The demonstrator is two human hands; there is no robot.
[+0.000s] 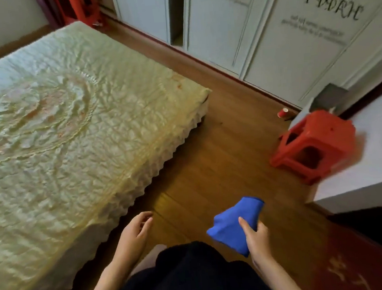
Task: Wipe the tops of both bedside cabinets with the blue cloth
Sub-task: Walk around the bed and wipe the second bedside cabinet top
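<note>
My right hand (256, 238) grips a folded blue cloth (233, 221) in the air above the wooden floor, low in the middle of the view. My left hand (135, 234) hangs free beside the corner of the bed, fingers loosely curled and holding nothing. A white flat-topped piece of furniture (374, 158) stands at the right edge, an arm's length beyond the cloth; I cannot tell whether it is a bedside cabinet.
A bed with a cream quilted cover (70, 131) fills the left. A red plastic stool (313, 144) sits against the white furniture. White wardrobe doors (268, 35) line the far wall, with a small red cup (283, 113) on the floor. Another red stool (78, 7) stands far back.
</note>
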